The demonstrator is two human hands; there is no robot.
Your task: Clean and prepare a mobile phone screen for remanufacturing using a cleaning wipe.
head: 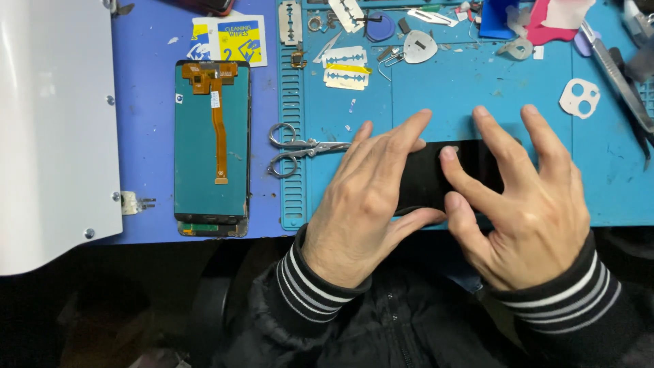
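Both hands flat on the black phone (436,178) at the mat's (477,95) front edge, left hand (361,211) and right hand (528,204) fingers spread, nothing gripped; best pressing evenly, lightly, scissors (303,148) kept clear.

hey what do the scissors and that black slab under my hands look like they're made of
The scissors look like bare polished metal: silvery all over, loops included, with bright glints. The black slab under the left hand and right hand looks like glossy glass, smooth and dark; it could be glossy plastic, since the hands cover most of it.
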